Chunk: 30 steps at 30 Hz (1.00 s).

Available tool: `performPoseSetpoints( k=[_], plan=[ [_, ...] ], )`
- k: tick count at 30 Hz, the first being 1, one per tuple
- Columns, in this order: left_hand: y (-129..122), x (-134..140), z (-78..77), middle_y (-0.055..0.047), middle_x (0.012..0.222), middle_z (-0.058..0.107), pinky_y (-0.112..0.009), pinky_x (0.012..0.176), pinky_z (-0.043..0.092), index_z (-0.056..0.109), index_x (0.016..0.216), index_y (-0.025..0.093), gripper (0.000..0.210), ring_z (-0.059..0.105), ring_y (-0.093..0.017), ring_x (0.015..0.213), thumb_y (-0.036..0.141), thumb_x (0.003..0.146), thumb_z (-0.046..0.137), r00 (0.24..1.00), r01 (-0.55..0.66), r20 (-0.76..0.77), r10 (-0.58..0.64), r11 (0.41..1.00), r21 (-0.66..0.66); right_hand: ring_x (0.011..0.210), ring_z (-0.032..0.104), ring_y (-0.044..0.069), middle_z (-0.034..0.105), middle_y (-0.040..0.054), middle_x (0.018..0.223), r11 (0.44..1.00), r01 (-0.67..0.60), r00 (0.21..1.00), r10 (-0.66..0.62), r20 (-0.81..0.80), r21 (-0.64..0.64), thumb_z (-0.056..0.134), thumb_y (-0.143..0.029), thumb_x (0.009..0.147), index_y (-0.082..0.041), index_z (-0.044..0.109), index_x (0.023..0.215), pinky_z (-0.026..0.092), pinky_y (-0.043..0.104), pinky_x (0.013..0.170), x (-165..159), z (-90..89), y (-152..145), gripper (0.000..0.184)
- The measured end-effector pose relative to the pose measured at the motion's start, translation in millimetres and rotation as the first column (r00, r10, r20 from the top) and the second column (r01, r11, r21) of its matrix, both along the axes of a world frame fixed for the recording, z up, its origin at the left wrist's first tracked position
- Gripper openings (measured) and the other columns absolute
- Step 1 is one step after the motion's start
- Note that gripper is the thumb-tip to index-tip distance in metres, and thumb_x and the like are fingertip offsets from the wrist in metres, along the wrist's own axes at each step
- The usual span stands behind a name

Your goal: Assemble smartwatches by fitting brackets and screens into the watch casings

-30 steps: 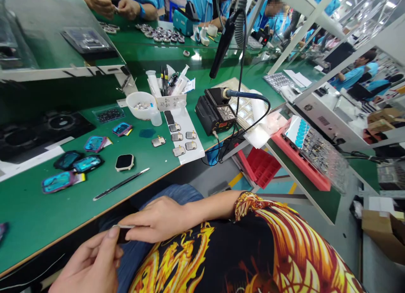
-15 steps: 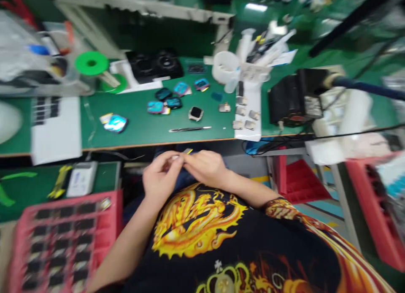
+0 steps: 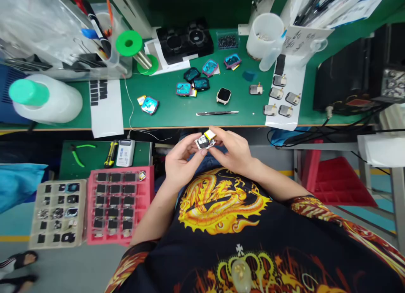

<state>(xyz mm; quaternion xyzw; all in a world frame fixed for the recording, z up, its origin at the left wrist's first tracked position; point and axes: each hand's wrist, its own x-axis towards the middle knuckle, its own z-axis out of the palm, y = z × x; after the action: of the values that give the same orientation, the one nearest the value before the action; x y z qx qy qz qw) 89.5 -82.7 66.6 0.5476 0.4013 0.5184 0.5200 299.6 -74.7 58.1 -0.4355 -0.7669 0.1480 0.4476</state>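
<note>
Just in front of the bench edge, an opened smartwatch case (image 3: 204,142) is pinched between both my hands. A silver battery with yellow tape (image 3: 209,134) sticks up from its upper right. My left hand (image 3: 182,160) grips the case's left and lower side with thumb and fingers. On the other side, my right hand (image 3: 235,148) is closed at the case's right edge and the battery; its exact contact with each is partly hidden. Beyond them on the green bench lie metal tweezers (image 3: 217,113) and a smartwatch with a dark screen (image 3: 224,96).
Several opened watch cases (image 3: 183,89) lie across the bench. Small screen modules (image 3: 276,93) rest on white paper at right. A solder spool (image 3: 129,44) and white bottle (image 3: 47,99) stand at left. Below sit a red parts tray (image 3: 144,200) and a beige tray (image 3: 60,244).
My view has shifted, so the bench and trays show farther right and look sharper. My hands have parted slightly, and the opened case and battery now show between them.
</note>
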Motion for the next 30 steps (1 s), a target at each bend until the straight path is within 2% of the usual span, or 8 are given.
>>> performPoseSetpoints(
  k=[4, 9, 15, 18, 21, 23, 26, 30],
  plan=[
    [-1.6, 1.1, -1.5, -0.006, 0.122, 0.083, -0.029, 0.094, 0.071, 0.083, 0.146, 0.033, 0.056, 0.083, -0.016, 0.100, 0.018, 0.093, 0.094, 0.999, -0.028, -0.042, 0.029, 0.999, 0.018, 0.096, 0.080, 0.021, 0.083, 0.0055, 0.113, 0.994, -0.021, 0.997, 0.013, -0.078, -0.104, 0.072, -0.025, 0.108, -0.023, 0.056, 0.167, 0.070, 0.038, 0.090, 0.9, 0.7, -2.1, 0.062],
    [-3.4, 0.1, -0.5, -0.005, 0.118, 0.084, -0.028, 0.091, 0.070, 0.084, 0.143, 0.032, 0.055, 0.082, -0.015, 0.095, 0.020, 0.091, 0.096, 0.993, -0.069, -0.094, 0.070, 0.997, 0.019, 0.102, 0.079, 0.021, 0.083, 0.0073, 0.124, 0.990, -0.033, 0.988, 0.012, -0.153, -0.135, 0.068, -0.017, 0.104, -0.024, 0.059, 0.162, 0.070, 0.037, 0.089, 1.8, 3.9, -1.4, 0.059],
    [-7.3, -2.2, -4.3, -0.007, 0.122, 0.082, -0.035, 0.095, 0.072, 0.084, 0.141, 0.029, 0.050, 0.083, -0.020, 0.099, 0.030, 0.092, 0.095, 0.967, -0.111, -0.232, 0.108, 0.994, 0.002, 0.106, 0.079, 0.021, 0.082, 0.0083, 0.130, 0.993, -0.026, 0.980, 0.002, -0.201, -0.118, 0.066, -0.018, 0.107, -0.027, 0.064, 0.157, 0.071, 0.038, 0.088, 4.1, 10.4, -2.3, 0.051],
    [-9.1, -1.4, -5.6, -0.008, 0.122, 0.083, -0.036, 0.095, 0.072, 0.084, 0.138, 0.027, 0.048, 0.083, -0.021, 0.101, 0.036, 0.092, 0.095, 0.956, -0.126, -0.270, 0.119, 0.992, -0.007, 0.099, 0.080, 0.020, 0.084, 0.0069, 0.123, 0.996, -0.022, 0.980, 0.004, -0.201, -0.088, 0.068, -0.021, 0.108, -0.027, 0.065, 0.155, 0.071, 0.036, 0.084, 3.4, 13.4, -3.1, 0.048],
    [-10.4, 0.1, -4.7, -0.009, 0.123, 0.083, -0.036, 0.096, 0.073, 0.084, 0.138, 0.026, 0.048, 0.084, -0.022, 0.104, 0.038, 0.093, 0.095, 0.952, -0.134, -0.282, 0.120, 0.990, -0.032, 0.093, 0.081, 0.019, 0.085, 0.0051, 0.113, 0.999, -0.030, 0.986, 0.027, -0.163, -0.016, 0.070, -0.021, 0.109, -0.026, 0.067, 0.151, 0.071, 0.038, 0.088, 1.1, 14.9, -2.2, 0.043],
    [-10.3, 2.0, -2.3, -0.008, 0.121, 0.083, -0.035, 0.095, 0.073, 0.084, 0.139, 0.027, 0.048, 0.084, -0.021, 0.102, 0.035, 0.093, 0.095, 0.963, -0.134, -0.242, 0.121, 0.990, -0.042, 0.095, 0.082, 0.019, 0.086, 0.0050, 0.112, 0.998, -0.040, 0.987, 0.046, -0.151, 0.047, 0.069, -0.019, 0.109, -0.026, 0.068, 0.148, 0.071, 0.038, 0.091, -0.8, 14.8, -1.5, 0.039],
    [-7.9, 6.2, 3.7, -0.005, 0.111, 0.085, -0.031, 0.089, 0.074, 0.085, 0.137, 0.027, 0.045, 0.084, -0.016, 0.092, 0.028, 0.094, 0.096, 0.992, -0.110, -0.076, 0.104, 0.991, -0.077, 0.098, 0.083, 0.019, 0.087, 0.0062, 0.112, 0.987, -0.089, 0.984, 0.108, -0.138, 0.135, 0.068, -0.014, 0.109, -0.024, 0.072, 0.139, 0.070, 0.037, 0.089, -2.7, 14.3, -2.3, 0.032],
    [-2.4, 9.2, 11.4, -0.003, 0.107, 0.088, -0.025, 0.078, 0.074, 0.087, 0.131, 0.028, 0.043, 0.083, -0.013, 0.083, 0.020, 0.090, 0.098, 0.988, -0.060, 0.134, 0.082, 0.986, -0.158, 0.095, 0.083, 0.019, 0.087, 0.0065, 0.112, 0.980, -0.132, 0.984, 0.148, -0.101, 0.149, 0.069, -0.015, 0.108, -0.025, 0.075, 0.129, 0.071, 0.038, 0.084, -1.5, 15.9, -6.4, 0.024]
  ],
)
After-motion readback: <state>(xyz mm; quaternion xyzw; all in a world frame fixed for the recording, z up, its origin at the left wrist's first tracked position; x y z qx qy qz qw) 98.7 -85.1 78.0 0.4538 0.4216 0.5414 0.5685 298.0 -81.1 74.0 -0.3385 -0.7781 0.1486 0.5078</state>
